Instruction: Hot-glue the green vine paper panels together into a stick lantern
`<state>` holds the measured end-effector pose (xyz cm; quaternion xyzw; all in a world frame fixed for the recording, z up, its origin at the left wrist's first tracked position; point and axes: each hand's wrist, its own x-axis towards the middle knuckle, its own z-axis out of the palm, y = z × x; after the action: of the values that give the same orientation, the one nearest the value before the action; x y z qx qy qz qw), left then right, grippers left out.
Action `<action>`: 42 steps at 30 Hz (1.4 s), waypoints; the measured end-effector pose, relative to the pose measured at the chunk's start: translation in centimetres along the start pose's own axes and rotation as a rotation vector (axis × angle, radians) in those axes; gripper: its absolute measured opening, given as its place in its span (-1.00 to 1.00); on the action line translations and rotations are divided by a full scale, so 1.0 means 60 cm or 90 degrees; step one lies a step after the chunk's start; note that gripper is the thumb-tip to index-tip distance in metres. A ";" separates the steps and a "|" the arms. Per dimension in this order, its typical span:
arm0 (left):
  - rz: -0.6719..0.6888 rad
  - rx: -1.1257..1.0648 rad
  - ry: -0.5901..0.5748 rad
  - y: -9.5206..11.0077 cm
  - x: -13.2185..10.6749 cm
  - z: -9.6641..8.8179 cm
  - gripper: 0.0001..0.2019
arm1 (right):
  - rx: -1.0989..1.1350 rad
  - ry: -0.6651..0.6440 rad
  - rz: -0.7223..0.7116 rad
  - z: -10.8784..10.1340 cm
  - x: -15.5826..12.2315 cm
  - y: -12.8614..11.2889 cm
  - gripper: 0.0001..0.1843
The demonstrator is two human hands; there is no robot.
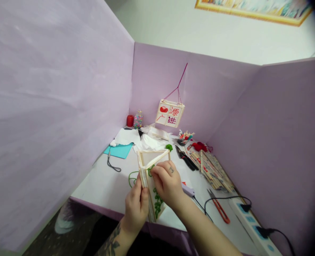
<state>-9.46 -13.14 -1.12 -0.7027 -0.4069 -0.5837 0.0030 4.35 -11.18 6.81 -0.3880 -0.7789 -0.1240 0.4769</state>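
Note:
A small box frame built of wooden craft sticks (153,158), with translucent panels and green yarn glued on one side, is held above the front of the white table (104,185). My left hand (136,209) grips its lower left corner from below, fingers closed around the sticks. My right hand (168,185) presses on the right panel, with fingertips pinching at the green yarn (157,202). A loose loop of green yarn (132,177) trails on the table to the left.
A finished stick lantern with red characters (170,113) hangs at the back. Black scissors (185,158), a stack of sticks (213,170), red snips (220,208), a glue gun (188,191) and a power strip (250,220) lie right. A teal sheet (119,150), white paper and jars sit at the rear.

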 end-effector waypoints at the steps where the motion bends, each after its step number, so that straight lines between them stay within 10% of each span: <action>1: 0.001 0.001 -0.001 0.000 0.000 0.000 -0.51 | -0.022 -0.002 -0.019 0.001 0.000 0.001 -0.83; 10: -0.008 0.013 0.001 -0.005 0.001 0.000 -0.53 | -0.125 0.003 -0.158 0.006 -0.003 0.016 -0.73; 19: -0.037 -0.032 -0.004 -0.013 0.005 -0.005 -0.51 | 0.000 0.062 -0.066 -0.007 -0.005 0.019 -0.60; 24: -0.147 -0.092 -0.062 -0.048 0.033 -0.017 -0.55 | 0.009 0.175 0.282 -0.018 -0.067 0.051 -0.67; 27: -0.197 -0.134 -0.126 -0.071 0.061 -0.023 -0.53 | 0.121 0.096 0.450 -0.017 -0.128 0.062 -0.61; 42: -0.164 -0.071 -0.188 -0.051 0.134 -0.023 -0.65 | 0.294 0.057 0.569 -0.008 -0.168 0.010 -0.60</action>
<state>-12.49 -7.17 4.49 -0.7217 -0.4567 -0.4916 -0.1701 7.55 -15.99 -1.51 -0.5622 -0.5223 0.2512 0.5899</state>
